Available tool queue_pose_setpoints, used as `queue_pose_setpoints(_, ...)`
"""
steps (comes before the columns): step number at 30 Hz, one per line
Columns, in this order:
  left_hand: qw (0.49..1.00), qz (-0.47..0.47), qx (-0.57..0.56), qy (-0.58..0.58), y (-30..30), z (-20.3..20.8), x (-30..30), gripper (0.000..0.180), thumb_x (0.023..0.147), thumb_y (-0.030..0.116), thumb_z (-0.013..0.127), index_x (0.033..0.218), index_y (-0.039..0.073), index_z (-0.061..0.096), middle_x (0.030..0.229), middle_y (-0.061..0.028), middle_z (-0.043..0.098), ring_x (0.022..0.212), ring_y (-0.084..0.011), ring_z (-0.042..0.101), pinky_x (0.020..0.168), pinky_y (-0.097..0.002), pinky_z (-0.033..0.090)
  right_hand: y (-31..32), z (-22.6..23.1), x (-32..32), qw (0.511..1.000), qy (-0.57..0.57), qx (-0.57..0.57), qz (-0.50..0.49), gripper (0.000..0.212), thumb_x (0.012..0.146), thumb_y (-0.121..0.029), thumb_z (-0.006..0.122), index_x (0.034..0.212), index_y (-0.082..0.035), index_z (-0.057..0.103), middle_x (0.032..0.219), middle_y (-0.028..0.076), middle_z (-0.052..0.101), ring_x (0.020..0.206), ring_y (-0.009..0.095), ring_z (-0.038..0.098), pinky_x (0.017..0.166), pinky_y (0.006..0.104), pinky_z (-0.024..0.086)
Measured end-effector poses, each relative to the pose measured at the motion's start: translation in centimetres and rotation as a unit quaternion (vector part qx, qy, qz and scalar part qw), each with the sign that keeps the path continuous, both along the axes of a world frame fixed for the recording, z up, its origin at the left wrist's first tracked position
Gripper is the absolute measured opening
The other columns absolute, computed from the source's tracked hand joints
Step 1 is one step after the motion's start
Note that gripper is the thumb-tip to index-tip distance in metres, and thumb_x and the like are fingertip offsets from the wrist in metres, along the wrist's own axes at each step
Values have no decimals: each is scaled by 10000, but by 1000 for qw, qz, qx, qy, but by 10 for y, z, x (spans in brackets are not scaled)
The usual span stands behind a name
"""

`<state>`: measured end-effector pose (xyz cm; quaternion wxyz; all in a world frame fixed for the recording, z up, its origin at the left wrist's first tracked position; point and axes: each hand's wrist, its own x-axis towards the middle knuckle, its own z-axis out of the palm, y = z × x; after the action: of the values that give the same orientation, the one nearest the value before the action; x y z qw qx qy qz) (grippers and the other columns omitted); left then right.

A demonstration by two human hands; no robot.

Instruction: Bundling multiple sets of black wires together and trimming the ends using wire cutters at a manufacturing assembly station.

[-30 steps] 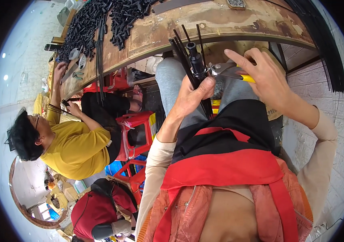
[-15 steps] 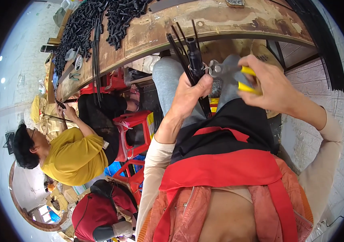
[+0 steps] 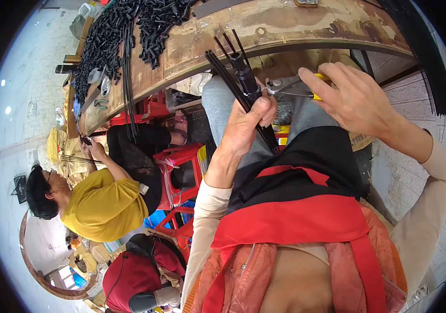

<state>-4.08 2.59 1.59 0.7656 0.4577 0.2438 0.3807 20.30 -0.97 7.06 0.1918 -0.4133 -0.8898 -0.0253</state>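
There's a worn wooden table (image 3: 285, 26), red stools (image 3: 180, 154) near it, pale brick wall (image 3: 408, 107), and perhaps a small window (image 3: 66, 272).

Stained wooden bench (image 3: 312, 28), heaped black tubes (image 3: 105, 44), thin rods (image 3: 127, 68) overhanging its front edge, dark flat strip (image 3: 223, 7)

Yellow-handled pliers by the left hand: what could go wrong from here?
The pliers have their metal head close beside the left hand, so a slip might pinch a finger. That hand grips several black rods together with a black tube, so one could slide loose.
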Motion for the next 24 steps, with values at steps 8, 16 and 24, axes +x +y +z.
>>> queue_pose_setpoints(8,996,-59,7,-64,6,-5,-9,594,781,480,783,1055,49,481,655,27,448,546,-67,368,500,-233,269,12,17,5,955,114,-249,110,513,813,-70,705,1266,-34,467,796,124,610,661,288,640,593,364,500)
queue_pose_setpoints(16,996,42,29,69,2,22,-5,507,863,267,747,1247,-1,553,709,23,572,605,-59,519,562,-221,402,-19,3,-14,907,220,-357,-40,477,776,-71,721,1167,1,457,726,99,581,630,230,606,586,344,476)
queue_pose_setpoints(24,995,-9,93,27,7,13,-15,472,856,289,753,1189,-11,606,696,41,482,608,-47,457,515,-210,346,-12,22,-9,877,161,-450,-46,405,828,-59,637,1196,12,483,980,156,589,862,254,615,727,360,489)
